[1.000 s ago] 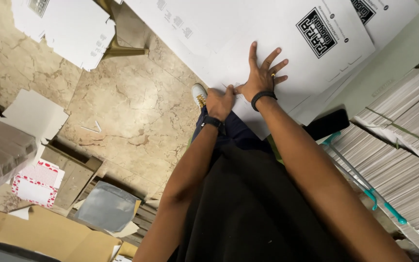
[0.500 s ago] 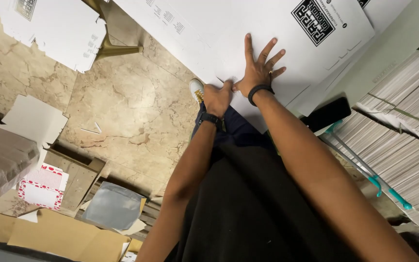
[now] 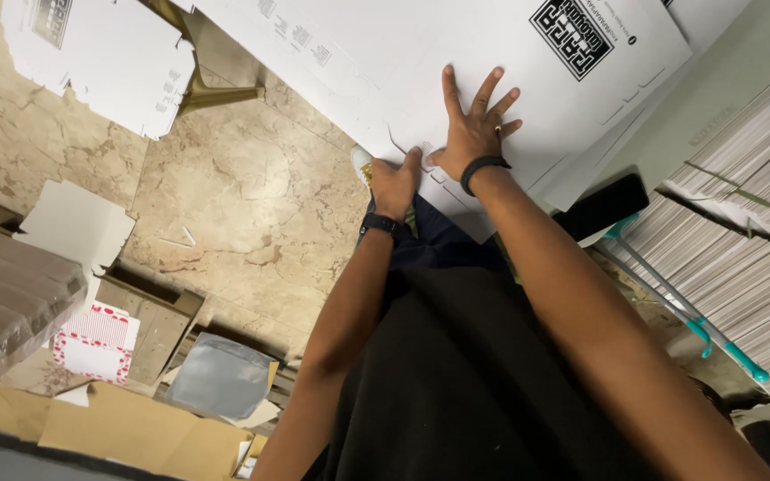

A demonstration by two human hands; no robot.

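Note:
A large flat white cardboard sheet [image 3: 421, 53] with black printing lies across the top of the head view. My right hand [image 3: 472, 129] presses flat on it, fingers spread. My left hand [image 3: 394, 183] grips the sheet's near edge by a cut flap, thumb on top. Both wrists wear dark bands. A white shoe tip [image 3: 361, 162] shows just left of my left hand.
Another white die-cut sheet [image 3: 100, 58] lies on the marble floor [image 3: 242, 187] at upper left. Stacks of flat sheets [image 3: 741, 240] fill the right side, with a black phone [image 3: 601, 207] beside them. Brown cardboard pieces [image 3: 126, 428] and a grey pouch [image 3: 220, 379] lie at lower left.
The view has shifted slightly closer to the sheet. My right hand stays spread on it, and my left hand keeps its hold at the edge.

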